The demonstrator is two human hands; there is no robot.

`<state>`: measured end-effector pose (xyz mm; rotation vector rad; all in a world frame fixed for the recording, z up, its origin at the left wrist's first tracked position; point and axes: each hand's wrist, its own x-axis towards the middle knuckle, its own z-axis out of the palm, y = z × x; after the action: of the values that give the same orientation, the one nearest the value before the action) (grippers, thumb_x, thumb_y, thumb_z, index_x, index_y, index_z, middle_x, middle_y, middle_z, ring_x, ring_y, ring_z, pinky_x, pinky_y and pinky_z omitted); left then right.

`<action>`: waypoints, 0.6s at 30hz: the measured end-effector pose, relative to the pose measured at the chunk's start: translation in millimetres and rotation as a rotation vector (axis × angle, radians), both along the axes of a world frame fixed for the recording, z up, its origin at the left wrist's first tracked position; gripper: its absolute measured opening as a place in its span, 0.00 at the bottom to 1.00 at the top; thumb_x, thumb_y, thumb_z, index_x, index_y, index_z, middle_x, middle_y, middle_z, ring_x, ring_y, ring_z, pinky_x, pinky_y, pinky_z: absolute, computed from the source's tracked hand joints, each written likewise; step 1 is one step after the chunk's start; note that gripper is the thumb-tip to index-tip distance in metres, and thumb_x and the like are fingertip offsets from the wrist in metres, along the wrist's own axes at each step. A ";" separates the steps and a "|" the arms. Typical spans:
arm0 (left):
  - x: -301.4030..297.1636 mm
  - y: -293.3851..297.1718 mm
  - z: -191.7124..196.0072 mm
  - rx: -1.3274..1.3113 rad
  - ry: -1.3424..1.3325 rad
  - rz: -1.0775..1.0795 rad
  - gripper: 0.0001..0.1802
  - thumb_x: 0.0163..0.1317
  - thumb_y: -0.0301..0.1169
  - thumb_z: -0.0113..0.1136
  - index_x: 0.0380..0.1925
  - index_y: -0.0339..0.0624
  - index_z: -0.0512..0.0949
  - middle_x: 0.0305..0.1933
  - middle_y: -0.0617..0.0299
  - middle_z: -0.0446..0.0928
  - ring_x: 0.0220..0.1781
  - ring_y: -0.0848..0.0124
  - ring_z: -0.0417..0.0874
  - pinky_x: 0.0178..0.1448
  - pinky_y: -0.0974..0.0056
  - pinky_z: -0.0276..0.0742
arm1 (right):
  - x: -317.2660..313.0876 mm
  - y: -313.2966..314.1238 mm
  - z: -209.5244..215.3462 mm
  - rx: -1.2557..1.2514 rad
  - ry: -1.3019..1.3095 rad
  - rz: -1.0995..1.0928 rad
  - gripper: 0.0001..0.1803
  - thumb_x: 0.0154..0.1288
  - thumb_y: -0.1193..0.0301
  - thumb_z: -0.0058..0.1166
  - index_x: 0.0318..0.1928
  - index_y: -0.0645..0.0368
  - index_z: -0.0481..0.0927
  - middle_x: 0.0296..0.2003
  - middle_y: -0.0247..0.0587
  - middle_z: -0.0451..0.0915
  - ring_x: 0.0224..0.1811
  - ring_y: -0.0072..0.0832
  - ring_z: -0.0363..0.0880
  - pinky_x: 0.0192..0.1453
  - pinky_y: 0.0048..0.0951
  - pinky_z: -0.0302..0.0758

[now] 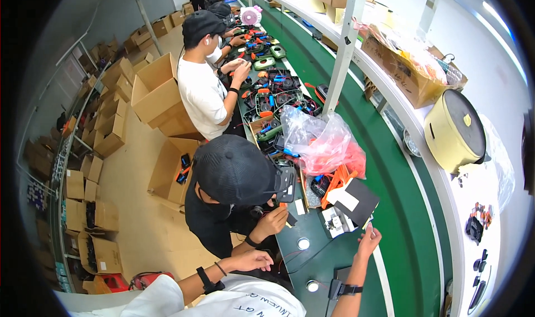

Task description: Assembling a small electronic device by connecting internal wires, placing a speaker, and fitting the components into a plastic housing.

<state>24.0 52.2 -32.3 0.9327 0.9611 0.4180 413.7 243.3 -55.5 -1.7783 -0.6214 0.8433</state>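
Observation:
My left hand [256, 259] is above the near left edge of the green bench, fingers curled together; whatever they may hold is too small to make out. Out to the right, my right hand [369, 241] has its fingers bent in a pinch, close to the corner of a black sheet [363, 201]. Anything between those fingertips cannot be made out. Under the sheet is a white open box [337, 222] with small pale parts. Two round silver discs, a farther one [303, 243] and a nearer one [312, 286], lie on the bench between my arms, with a black cable beside them.
A co-worker in a black cap [234, 169] bends over the bench close to my left hand. Beyond are a clear plastic bag [323, 141], orange strips [337, 181] and piled electronic parts [273, 94]. A green conveyor [398, 222] runs along the right, below a white shelf [409, 113].

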 end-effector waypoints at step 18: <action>-13.4 -141.2 33.8 -0.066 0.191 0.419 0.15 0.82 0.33 0.52 0.58 0.35 0.79 0.49 0.55 0.86 0.49 0.70 0.87 0.57 0.64 0.82 | -75.6 19.3 40.3 0.218 -0.969 0.554 0.50 0.50 0.60 0.78 0.73 0.56 0.69 0.72 0.59 0.67 0.77 0.54 0.60 0.80 0.58 0.55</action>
<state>10.6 -88.9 1.5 0.7170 1.3448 0.6533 338.2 262.5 -15.2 -1.7619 -1.8153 0.1700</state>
